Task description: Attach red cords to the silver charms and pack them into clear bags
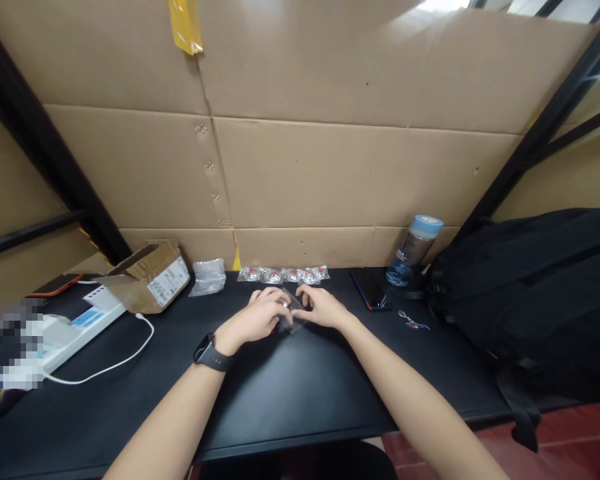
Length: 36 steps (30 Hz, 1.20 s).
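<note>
Both hands meet over the middle of the black table. My left hand (pixel 261 315), with a dark watch on its wrist, has its fingers curled down around a small shiny item that they partly hide. My right hand (pixel 323 307) pinches the edge of a clear plastic bag (pixel 296 323) between thumb and forefinger. The bag lies between the two hands, low over the tabletop. Just behind them, several small round items in clear wrappers (pixel 283 275) stand in a row by the cardboard wall. To their left is a stack of clear plastic bags (pixel 209 277).
On the left are an opened cardboard box (pixel 153 277), a white power strip (pixel 87 330) and a white cable (pixel 130 358). On the right stand a blue-lidded bottle (pixel 414 251), a dark phone (pixel 371 289), a small keychain (pixel 413 322) and a black backpack (pixel 540 300). Cardboard (pixel 330 173) closes off the back.
</note>
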Available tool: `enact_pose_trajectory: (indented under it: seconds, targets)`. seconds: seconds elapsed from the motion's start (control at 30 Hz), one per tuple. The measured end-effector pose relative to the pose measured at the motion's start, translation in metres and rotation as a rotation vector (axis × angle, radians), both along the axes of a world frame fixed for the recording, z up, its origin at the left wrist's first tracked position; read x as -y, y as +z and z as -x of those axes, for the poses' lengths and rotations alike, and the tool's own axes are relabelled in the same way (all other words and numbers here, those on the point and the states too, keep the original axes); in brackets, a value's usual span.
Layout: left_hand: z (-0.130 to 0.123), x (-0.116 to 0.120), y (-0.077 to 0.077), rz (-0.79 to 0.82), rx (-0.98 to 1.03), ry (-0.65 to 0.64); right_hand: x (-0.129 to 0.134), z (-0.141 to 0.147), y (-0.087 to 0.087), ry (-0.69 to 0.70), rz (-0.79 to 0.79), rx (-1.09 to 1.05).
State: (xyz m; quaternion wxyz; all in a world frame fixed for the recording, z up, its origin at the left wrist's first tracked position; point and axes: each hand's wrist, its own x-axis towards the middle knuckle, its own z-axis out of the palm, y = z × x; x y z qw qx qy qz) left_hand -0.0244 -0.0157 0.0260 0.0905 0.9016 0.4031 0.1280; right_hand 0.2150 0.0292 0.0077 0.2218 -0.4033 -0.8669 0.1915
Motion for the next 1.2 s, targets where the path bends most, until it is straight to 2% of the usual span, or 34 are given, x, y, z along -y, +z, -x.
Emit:
enact_pose_trajectory:
  seconds: [0.07, 0.17, 0.33, 0.47, 0.57, 0.77, 0.9, 1.07, 1.13, 1.2]
  targets:
    - [-0.001, -0.001, 0.003, -0.005, 0.018, 0.05, -0.001, -0.012, 0.001, 0.068, 0.038, -0.087]
    - [-0.005, -0.001, 0.006, -0.037, 0.03, 0.124, -0.005, -0.022, -0.002, 0.089, -0.029, -0.144]
    - [-0.008, -0.001, 0.002, -0.106, 0.035, 0.155, -0.012, -0.011, -0.015, 0.16, -0.129, -0.127]
    - [-0.006, -0.001, 0.0, -0.052, 0.009, 0.112, -0.013, -0.003, -0.016, 0.149, -0.185, -0.15]
    - [-0.01, 0.001, 0.0, -0.054, 0.027, 0.143, -0.01, -0.003, -0.012, 0.084, -0.186, -0.211]
    - [-0.026, 0.003, -0.001, -0.121, 0.162, 0.273, -0.004, -0.007, 0.001, -0.172, 0.003, -0.265]
    - [-0.027, -0.003, -0.003, -0.041, 0.247, 0.377, -0.004, -0.012, 0.01, -0.194, 0.097, -0.263]
    - [-0.025, -0.009, -0.004, 0.193, 0.346, 0.467, -0.006, -0.018, 0.008, -0.219, 0.343, -0.35]
    - [-0.027, -0.008, -0.005, 0.241, 0.372, 0.515, -0.006, -0.018, 0.004, -0.257, 0.376, -0.351]
    - [-0.031, -0.007, -0.008, 0.234, 0.38, 0.565, -0.005, -0.018, -0.001, -0.261, 0.335, -0.325]
